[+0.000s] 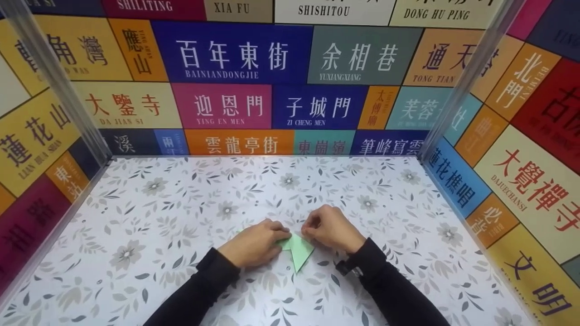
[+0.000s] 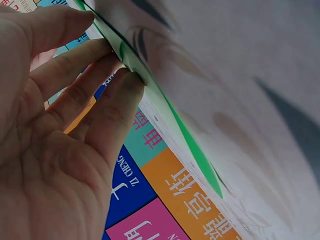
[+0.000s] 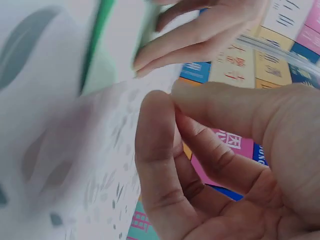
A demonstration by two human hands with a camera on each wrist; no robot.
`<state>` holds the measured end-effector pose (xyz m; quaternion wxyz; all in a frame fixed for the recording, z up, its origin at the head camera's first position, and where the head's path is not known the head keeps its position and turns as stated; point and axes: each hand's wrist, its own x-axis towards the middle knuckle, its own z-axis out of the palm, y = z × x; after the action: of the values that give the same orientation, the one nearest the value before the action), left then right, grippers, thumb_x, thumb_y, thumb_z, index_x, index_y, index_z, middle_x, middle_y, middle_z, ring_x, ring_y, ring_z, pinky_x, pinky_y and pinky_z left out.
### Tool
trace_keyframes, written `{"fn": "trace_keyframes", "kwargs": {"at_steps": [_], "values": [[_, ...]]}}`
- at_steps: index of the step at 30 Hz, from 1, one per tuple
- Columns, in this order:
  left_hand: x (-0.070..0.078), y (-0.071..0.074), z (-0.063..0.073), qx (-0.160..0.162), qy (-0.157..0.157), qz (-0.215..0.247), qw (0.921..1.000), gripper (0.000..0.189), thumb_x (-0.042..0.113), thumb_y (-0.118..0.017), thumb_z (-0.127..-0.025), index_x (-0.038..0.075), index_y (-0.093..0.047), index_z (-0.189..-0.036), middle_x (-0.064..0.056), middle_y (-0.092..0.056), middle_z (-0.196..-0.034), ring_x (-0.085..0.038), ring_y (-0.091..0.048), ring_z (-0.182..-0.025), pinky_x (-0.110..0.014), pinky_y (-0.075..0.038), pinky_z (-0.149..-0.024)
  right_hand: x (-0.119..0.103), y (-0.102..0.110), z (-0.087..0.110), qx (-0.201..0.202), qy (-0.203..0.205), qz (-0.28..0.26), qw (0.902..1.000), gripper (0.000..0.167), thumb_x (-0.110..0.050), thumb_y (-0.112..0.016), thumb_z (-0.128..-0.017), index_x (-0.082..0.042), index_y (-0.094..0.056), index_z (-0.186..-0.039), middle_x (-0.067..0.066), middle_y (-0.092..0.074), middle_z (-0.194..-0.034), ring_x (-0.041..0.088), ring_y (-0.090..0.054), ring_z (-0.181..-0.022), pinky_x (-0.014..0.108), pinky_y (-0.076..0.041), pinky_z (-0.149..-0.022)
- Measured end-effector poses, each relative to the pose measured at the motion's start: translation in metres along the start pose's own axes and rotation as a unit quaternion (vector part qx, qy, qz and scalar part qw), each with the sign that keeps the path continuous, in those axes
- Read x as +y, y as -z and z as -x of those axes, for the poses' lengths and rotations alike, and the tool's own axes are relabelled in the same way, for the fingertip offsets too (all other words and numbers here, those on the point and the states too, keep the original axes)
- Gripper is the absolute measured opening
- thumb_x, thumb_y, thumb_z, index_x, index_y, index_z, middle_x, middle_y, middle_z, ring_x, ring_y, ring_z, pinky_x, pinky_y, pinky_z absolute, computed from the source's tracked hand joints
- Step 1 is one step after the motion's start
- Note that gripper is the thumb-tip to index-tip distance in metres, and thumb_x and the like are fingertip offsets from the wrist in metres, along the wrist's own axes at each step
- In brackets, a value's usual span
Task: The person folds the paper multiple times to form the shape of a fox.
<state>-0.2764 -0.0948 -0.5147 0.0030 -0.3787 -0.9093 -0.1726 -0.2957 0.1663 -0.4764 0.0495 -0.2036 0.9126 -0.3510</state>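
A light green folded paper (image 1: 301, 253) lies on the table, one pointed corner toward the person. My left hand (image 1: 256, 242) rests on its left part and covers much of it. In the left wrist view, the fingertips (image 2: 132, 82) press along the flat paper (image 2: 197, 152), with the thumb apart from them. My right hand (image 1: 335, 228) is beside the paper's right corner. In the right wrist view its thumb and index tip meet, with nothing visible between them, a little away from the paper (image 3: 102, 75).
The table (image 1: 181, 280) has a white cover printed with grey flowers and leaves. Colourful panels with Chinese lettering (image 1: 233, 54) stand at the back and both sides. Clear corner strips (image 1: 466, 81) join the panels.
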Motion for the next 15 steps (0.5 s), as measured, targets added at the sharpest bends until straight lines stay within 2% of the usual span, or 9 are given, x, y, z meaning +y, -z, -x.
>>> {"fn": "trace_keyframes", "kwargs": {"at_steps": [7, 15], "values": [[-0.006, 0.003, 0.000, -0.002, -0.010, -0.005, 0.9999, 0.043, 0.015, -0.079, -0.106, 0.008, -0.077, -0.149, -0.014, -0.077, -0.149, -0.035, -0.075, -0.137, -0.052, -0.062, -0.122, 0.001, -0.014, -0.007, 0.006, -0.005, 0.002, 1.0000, 0.008, -0.002, -0.087, -0.094, -0.009, -0.088, -0.090, 0.002, -0.083, -0.082, 0.007, -0.068, -0.071, 0.026, -0.060, -0.069], [-0.005, 0.004, 0.002, -0.006, -0.017, 0.007, 0.9998, 0.043, 0.015, -0.078, -0.107, 0.006, -0.077, -0.149, -0.015, -0.078, -0.148, -0.036, -0.075, -0.137, -0.052, -0.062, -0.122, 0.007, -0.032, -0.006, 0.031, 0.015, 0.024, 0.9991, 0.010, 0.004, -0.087, -0.087, -0.007, -0.087, -0.089, 0.001, -0.081, -0.079, 0.006, -0.065, -0.069, 0.022, -0.056, -0.065]]}}
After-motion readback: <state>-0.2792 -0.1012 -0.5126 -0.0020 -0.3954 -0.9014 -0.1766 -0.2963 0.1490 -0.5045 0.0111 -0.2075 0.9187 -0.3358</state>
